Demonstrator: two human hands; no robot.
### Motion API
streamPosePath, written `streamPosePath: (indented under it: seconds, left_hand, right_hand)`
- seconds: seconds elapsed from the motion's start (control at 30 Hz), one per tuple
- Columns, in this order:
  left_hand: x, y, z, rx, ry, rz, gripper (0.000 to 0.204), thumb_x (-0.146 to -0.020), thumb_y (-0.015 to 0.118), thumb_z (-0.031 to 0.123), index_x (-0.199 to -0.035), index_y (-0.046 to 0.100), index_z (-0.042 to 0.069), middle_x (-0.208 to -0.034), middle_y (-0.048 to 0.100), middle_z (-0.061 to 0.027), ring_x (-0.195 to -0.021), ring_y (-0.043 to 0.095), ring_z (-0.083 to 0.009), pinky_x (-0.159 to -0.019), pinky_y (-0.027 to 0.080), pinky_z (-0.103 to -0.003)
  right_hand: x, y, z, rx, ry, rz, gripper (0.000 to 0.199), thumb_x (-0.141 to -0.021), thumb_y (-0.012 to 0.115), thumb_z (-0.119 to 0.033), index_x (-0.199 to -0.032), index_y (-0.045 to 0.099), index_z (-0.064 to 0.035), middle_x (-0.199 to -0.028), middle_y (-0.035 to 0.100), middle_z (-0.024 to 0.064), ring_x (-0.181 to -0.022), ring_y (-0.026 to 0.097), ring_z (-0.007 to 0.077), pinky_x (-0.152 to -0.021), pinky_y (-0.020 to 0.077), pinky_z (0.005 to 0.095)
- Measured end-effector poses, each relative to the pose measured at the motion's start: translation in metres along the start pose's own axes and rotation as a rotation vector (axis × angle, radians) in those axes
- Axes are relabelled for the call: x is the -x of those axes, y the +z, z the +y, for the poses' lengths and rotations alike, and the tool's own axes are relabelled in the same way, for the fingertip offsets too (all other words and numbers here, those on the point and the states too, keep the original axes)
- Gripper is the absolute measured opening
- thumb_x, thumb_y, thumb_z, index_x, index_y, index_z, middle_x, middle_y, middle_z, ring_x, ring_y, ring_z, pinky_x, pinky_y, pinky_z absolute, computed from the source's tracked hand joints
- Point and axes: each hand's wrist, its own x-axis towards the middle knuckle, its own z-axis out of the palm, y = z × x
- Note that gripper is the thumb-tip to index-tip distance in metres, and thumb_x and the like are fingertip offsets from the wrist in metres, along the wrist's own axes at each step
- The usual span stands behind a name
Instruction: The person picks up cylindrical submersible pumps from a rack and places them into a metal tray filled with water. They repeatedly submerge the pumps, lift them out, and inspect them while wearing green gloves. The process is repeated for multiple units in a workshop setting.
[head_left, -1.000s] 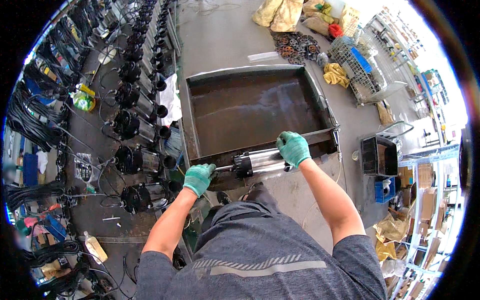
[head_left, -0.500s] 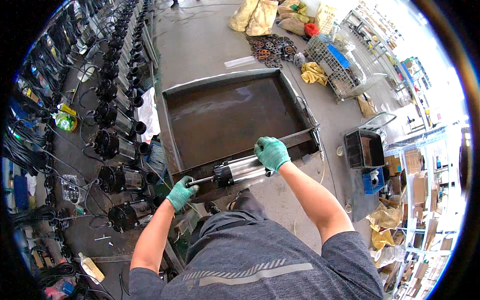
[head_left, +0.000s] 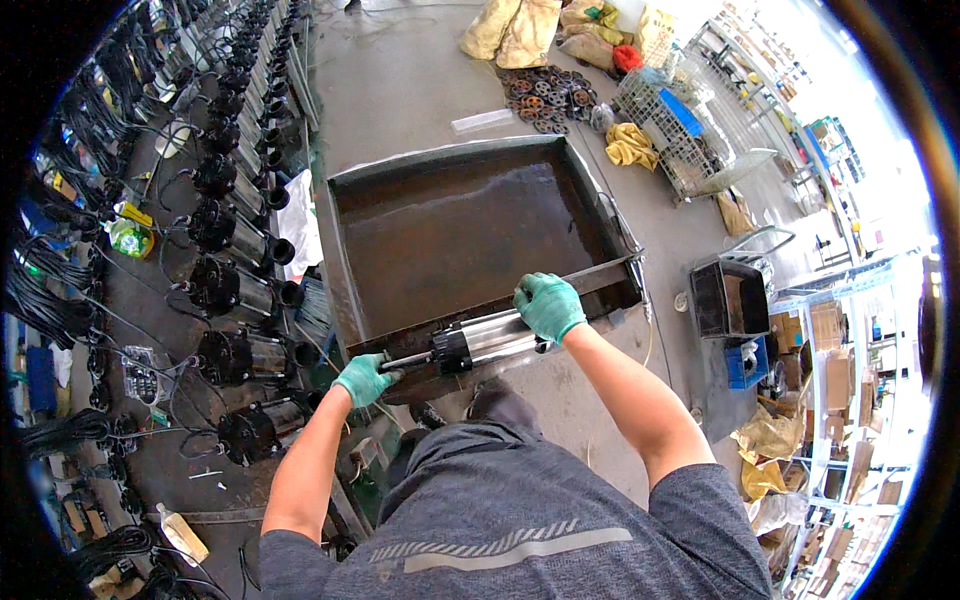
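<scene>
A long pump body, silver cylinder with a black collar and a thin shaft at its left end, lies level along the near rim of a big rusty metal tray filled with dark water. My left hand, in a green glove, grips the shaft end. My right hand, also green-gloved, clasps the silver cylinder's right end from above. Both forearms reach forward from the lower edge.
A row of black pumps with coiled cables lines the floor on the left. Behind the tray lie rusty round parts, sacks, a yellow cloth and a wire basket. A dark metal box stands right.
The view has drifted, so the tray and pump sit slightly lower and to the right. Both hands keep the same grip on the pump at the tray's near rim.
</scene>
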Motion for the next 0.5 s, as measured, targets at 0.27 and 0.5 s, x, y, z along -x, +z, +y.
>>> streamPosePath:
  seconds: [0.27,0.5]
  left_hand:
    - [0.016,0.035,0.007,-0.134,0.011,0.495,0.028,-0.088,0.075,0.027,-0.11,0.069,0.011,-0.099,0.073,-0.0185,-0.092,0.069,-0.0418,-0.077,0.055,-0.049]
    - [0.024,0.031,0.02,-0.105,-0.068,0.487,0.046,-0.087,0.079,0.022,-0.128,0.061,0.012,-0.107,0.073,-0.0202,-0.098,0.07,-0.0386,-0.083,0.055,-0.046]
  right_hand:
    - [-0.002,-0.001,0.002,0.002,-0.005,-0.043,0.025,-0.095,0.059,-0.031,-0.096,0.069,-0.008,-0.103,0.071,0.0163,-0.102,0.066,0.0381,-0.091,0.0531,0.0497]
    - [0.004,0.004,0.023,-0.373,-0.029,-0.005,0.034,-0.099,0.061,-0.036,-0.11,0.071,-0.006,-0.112,0.071,0.0184,-0.109,0.066,0.0371,-0.096,0.0521,0.0472]
